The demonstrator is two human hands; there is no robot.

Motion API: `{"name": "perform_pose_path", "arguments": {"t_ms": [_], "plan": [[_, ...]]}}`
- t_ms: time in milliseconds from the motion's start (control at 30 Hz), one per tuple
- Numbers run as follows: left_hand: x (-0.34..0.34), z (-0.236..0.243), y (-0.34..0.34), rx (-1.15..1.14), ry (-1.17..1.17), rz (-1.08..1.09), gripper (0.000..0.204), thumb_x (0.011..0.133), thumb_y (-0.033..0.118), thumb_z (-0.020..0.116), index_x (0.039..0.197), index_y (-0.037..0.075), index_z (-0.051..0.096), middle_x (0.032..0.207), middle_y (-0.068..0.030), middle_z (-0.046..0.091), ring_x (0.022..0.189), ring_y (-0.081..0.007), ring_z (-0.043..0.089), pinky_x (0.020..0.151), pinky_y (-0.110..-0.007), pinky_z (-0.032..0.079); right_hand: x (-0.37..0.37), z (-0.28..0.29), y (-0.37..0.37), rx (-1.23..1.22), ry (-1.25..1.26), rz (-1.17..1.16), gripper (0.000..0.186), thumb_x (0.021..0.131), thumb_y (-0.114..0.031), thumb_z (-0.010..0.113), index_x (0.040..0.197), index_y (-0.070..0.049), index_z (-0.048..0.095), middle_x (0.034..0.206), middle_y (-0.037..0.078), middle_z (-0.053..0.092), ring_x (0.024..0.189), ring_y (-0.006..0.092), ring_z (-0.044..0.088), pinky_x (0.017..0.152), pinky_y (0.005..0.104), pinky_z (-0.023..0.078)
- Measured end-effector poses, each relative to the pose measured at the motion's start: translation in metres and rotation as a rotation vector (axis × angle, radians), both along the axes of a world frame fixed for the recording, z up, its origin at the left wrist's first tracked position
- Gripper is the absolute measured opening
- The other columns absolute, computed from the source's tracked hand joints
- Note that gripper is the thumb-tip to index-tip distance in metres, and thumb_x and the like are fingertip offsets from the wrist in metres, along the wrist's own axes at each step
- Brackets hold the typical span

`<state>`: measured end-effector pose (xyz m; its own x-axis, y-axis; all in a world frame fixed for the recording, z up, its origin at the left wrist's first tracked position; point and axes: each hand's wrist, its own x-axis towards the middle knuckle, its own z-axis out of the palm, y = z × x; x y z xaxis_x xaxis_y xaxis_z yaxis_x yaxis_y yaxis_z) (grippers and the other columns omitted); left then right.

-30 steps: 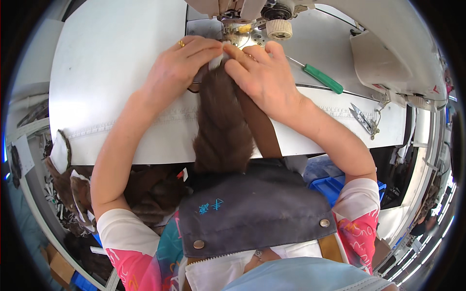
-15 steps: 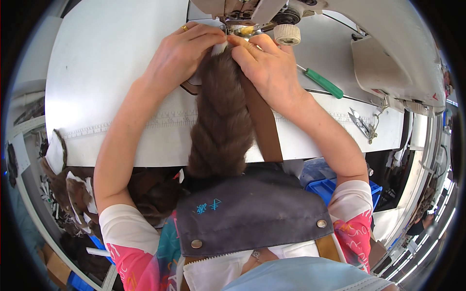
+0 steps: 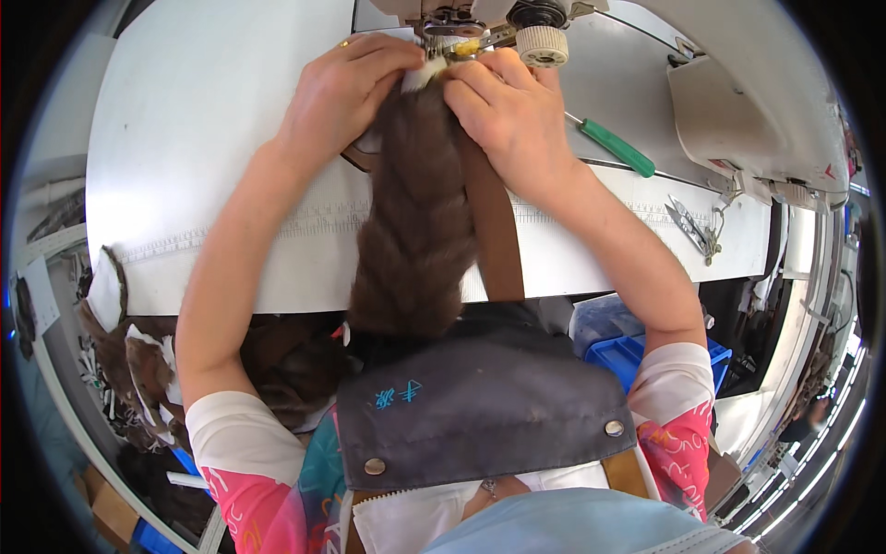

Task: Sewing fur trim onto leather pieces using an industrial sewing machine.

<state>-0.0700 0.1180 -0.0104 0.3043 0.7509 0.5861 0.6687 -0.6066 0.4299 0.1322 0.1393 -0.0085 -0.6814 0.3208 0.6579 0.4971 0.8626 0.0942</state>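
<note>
A long strip of dark brown fur (image 3: pixel 415 212) runs from the sewing machine (image 3: pixel 454 26) toward me and hangs over the table's front edge. Its pale far end lies near the needle area. My left hand (image 3: pixel 346 97), wearing a ring, is closed with its fingertips pinching the fur's left edge. On the other side, my right hand (image 3: pixel 508 115) pinches the right edge with curled fingers. A flat brown band (image 3: pixel 498 231) lies alongside the fur, its upper part passing under my right hand. The fingertips partly hide the seam.
A screwdriver with a green handle (image 3: pixel 616 148) lies right of my right hand. Small thread snips (image 3: pixel 688 226) rest farther right. A printed ruler scale (image 3: pixel 323 222) crosses the white table (image 3: pixel 185 138). Fur pieces (image 3: pixel 148 369) pile below left; a blue crate (image 3: pixel 616 358) stands below right.
The fur's lower end and the brown band have shifted slightly left. Both hands stay at the machine, still gripping, with the right fingers drawn in a little more.
</note>
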Motion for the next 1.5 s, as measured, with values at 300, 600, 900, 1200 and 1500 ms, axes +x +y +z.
{"name": "perform_pose_path", "arguments": {"t_ms": [300, 600, 900, 1200, 1500], "plan": [[0.001, 0.002, 0.006, 0.061, 0.039, 0.058, 0.021, 0.082, -0.003, 0.060, 0.101, 0.004, 0.065, 0.098, -0.0077, 0.067, 0.088, -0.0248, 0.064, 0.076, -0.033, 0.052, 0.000, -0.001, 0.011, -0.102, 0.067, 0.081, 0.011, 0.073, -0.013, 0.062, 0.083, -0.007, 0.061, 0.076, 0.003, 0.055, 0.076, 0.0220, 0.054, 0.063, 0.0321, 0.042], [0.050, 0.058, -0.136, -1.550, -1.103, 0.181, 0.041, 0.088, 0.017, 0.066, 0.119, -0.007, 0.055, 0.109, -0.0095, 0.065, 0.096, -0.0149, 0.062, 0.085, -0.030, 0.049, 0.073, 0.041, -0.091, -2.184, 0.475, -0.015, 0.030, 0.095, -0.028, 0.053, 0.095, 0.001, 0.063, 0.066, 0.008, 0.065, 0.040, 0.0038, 0.040, 0.039, 0.0174, 0.029], [0.087, 0.058, -0.196, -1.318, -1.124, 0.239, 0.020, 0.089, 0.013, 0.063, 0.099, -0.004, 0.064, 0.091, -0.0044, 0.066, 0.076, -0.0068, 0.058, 0.066, -0.024, 0.047, 0.058, 0.037, -0.184, -2.408, 0.401, 0.469, 0.028, 0.099, -0.018, 0.047, 0.089, 0.004, 0.061, 0.080, 0.011, 0.069, 0.053, 0.0057, 0.056, 0.043, 0.0192, 0.038], [0.084, 0.117, -0.201, -1.348, -1.132, 0.350, 0.018, 0.087, 0.007, 0.065, 0.099, -0.006, 0.066, 0.090, -0.0062, 0.068, 0.078, -0.0094, 0.063, 0.071, -0.023, 0.051, 0.079, 0.049, -0.064, -1.804, 0.532, 0.131, 0.036, 0.095, -0.033, 0.052, 0.105, 0.000, 0.063, 0.084, 0.007, 0.068, 0.076, 0.0122, 0.064, 0.067, 0.0261, 0.050], [0.090, 0.102, -0.207, -1.386, -1.209, 0.231, 0.020, 0.090, 0.010, 0.062, 0.104, -0.003, 0.065, 0.095, -0.0025, 0.067, 0.083, -0.0067, 0.061, 0.073, -0.023, 0.050, -0.005, 0.023, -0.016, -2.275, 0.556, 0.036, 0.014, 0.093, -0.015, 0.051, 0.087, -0.003, 0.057, 0.071, 0.003, 0.059, 0.066, 0.0140, 0.061, 0.054, 0.0294, 0.049]]}}
